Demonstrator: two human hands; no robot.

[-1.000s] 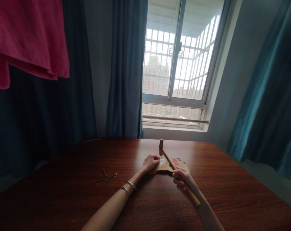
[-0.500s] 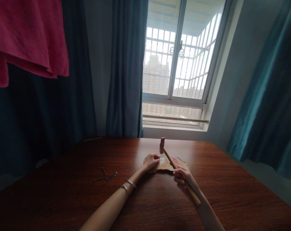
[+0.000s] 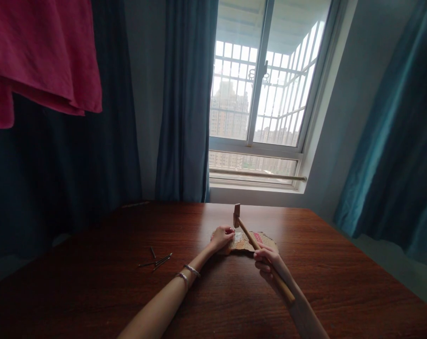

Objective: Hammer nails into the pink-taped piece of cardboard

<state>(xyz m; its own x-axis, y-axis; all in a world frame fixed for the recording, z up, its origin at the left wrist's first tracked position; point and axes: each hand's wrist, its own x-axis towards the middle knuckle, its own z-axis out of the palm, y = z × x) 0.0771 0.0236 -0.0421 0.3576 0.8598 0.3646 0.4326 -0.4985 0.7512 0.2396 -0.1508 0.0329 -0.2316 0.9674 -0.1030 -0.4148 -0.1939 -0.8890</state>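
Hammer (image 3: 249,235), held above the tabletop in the right hand (image 3: 267,260), whose fingers are closed around the wooden handle. The head of the tool is at the far end, just above and beside the fingertips of the left hand (image 3: 221,238); the butt end projects back along the right forearm. The left thumb and forefinger are pinched together, apparently on an upright nail (image 3: 234,230), though it is too small here to identify with certainty. Beneath both lies a patterned piece of cardboard (image 3: 242,242) with a ragged near edge, flat on the brown wooden table (image 3: 103,296). The left hand rests at its left end. Several loose nails (image 3: 159,261), some crossing, lie to the left, well apart from the cardboard. Two bracelets (image 3: 192,270) encircle the left forearm.
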